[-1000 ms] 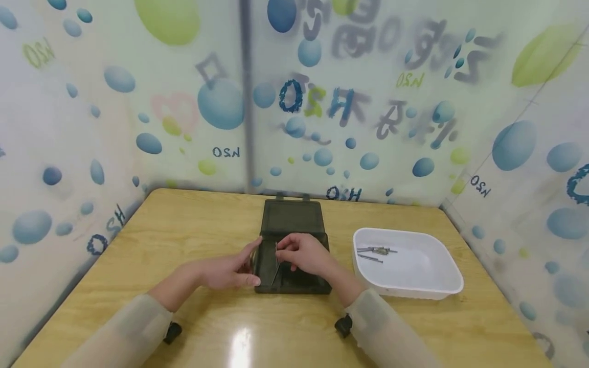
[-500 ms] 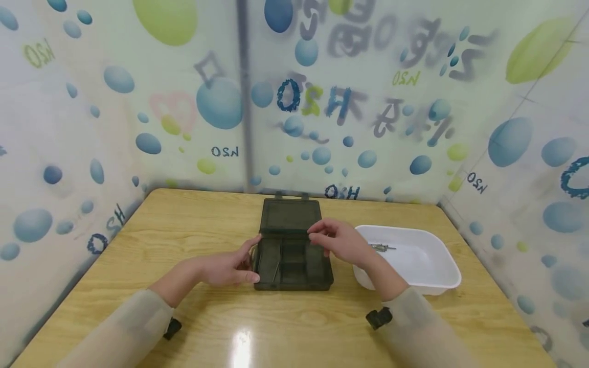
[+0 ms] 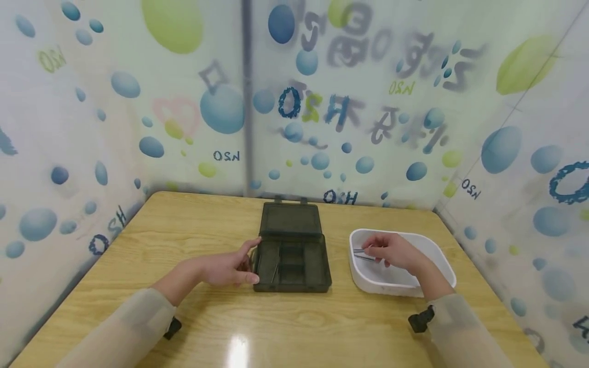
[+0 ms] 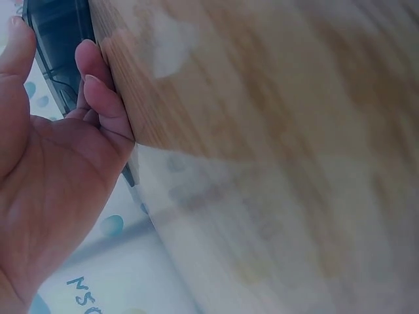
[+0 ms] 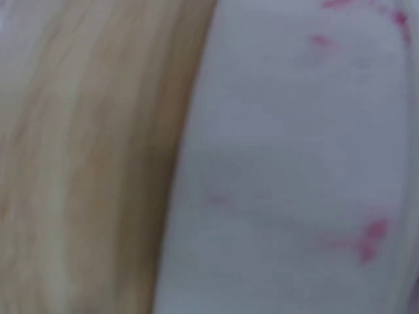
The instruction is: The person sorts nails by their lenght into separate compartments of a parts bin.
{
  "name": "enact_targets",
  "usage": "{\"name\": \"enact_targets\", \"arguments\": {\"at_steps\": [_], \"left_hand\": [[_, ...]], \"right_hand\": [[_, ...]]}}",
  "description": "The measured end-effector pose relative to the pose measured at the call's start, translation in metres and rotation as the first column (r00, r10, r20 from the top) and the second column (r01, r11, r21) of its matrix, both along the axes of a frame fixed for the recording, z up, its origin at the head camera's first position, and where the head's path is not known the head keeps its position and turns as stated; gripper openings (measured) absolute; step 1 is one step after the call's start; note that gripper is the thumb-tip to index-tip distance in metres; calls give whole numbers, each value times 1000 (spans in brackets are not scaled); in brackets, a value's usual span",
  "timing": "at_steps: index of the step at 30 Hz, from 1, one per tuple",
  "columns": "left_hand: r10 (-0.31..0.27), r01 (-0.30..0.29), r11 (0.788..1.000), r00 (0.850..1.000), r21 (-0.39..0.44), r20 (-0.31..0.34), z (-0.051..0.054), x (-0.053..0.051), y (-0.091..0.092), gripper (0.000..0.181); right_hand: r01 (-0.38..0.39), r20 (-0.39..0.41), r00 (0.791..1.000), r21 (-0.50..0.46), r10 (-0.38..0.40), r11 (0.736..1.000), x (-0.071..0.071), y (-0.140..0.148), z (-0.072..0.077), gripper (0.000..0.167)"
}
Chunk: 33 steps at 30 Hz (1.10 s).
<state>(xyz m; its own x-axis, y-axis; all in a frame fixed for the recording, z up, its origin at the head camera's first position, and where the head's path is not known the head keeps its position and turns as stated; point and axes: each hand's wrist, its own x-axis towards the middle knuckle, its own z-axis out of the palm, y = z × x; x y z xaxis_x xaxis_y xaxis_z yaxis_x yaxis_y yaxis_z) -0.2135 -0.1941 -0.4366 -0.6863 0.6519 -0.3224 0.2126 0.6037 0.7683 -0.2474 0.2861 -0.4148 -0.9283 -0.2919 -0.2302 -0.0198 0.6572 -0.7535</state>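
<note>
Left of the dark case (image 3: 314, 263), the left hand (image 3: 225, 269) touches it, fingers relaxed, likely for steadiness; right of it, the right hand (image 3: 397, 251), grasp uncertain, meets metal fasteners (image 3: 365, 257).

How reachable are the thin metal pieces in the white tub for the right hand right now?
Likely yes: the right hand is over the open-topped white tub, fingers right by the thin metal pieces, with no lid in between. Contact isn't clear.
</note>
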Motion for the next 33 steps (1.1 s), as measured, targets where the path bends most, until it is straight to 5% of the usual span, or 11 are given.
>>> {"name": "enact_targets", "arguments": {"at_steps": [15, 33], "left_hand": [[13, -13, 1000, 1000, -1, -5, 0, 1, 1, 109], [6, -6, 1000, 1000, 5, -13, 1, 4, 2, 108]], "right_hand": [[20, -14, 1000, 153, -18, 988, -6, 10, -27, 18], [31, -45, 999, 221, -22, 975, -1, 3, -29, 10]]}}
